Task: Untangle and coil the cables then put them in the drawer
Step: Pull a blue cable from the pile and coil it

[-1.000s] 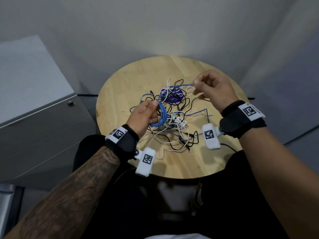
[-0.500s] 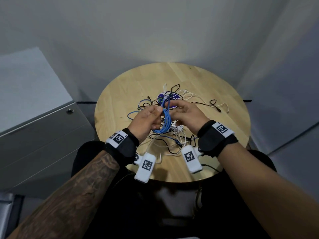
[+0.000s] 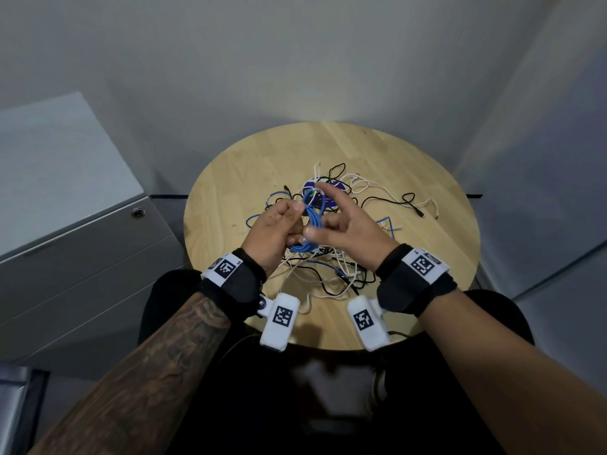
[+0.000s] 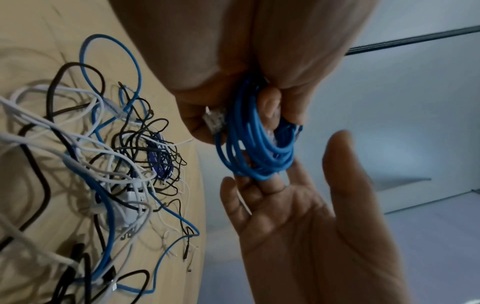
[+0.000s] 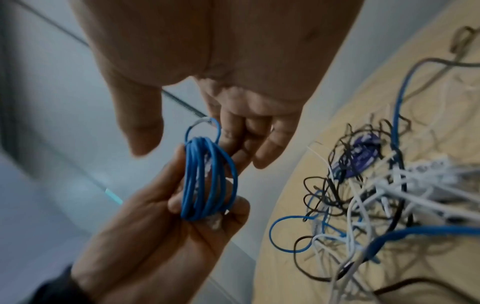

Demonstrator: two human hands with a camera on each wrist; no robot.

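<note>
My left hand [image 3: 283,224] grips a small coil of blue cable [image 3: 309,221] above the round wooden table [image 3: 230,178]. In the left wrist view the blue coil [image 4: 253,144] hangs from the curled fingers [image 4: 270,102] and thumb, with a clear plug beside it. My right hand [image 3: 338,221] is spread beside the coil, its straight fingers [image 5: 246,139] touching the loops and its thumb apart. In the right wrist view the blue coil [image 5: 207,179] sits upright in the left hand [image 5: 161,232]. A tangle of white, black and blue cables [image 3: 328,270] lies on the table beneath both hands.
A purple disc [image 3: 325,200] lies under the cables toward the back. A grey drawer cabinet [image 3: 82,257] with a round lock [image 3: 138,212] stands left of the table. Bare wood shows along the table's left and far edges. Walls close in behind and to the right.
My right hand, which pinched the blue cable's free end out to the right, came back to the coil and spread its fingers. The left hand kept its grip on the coil.
</note>
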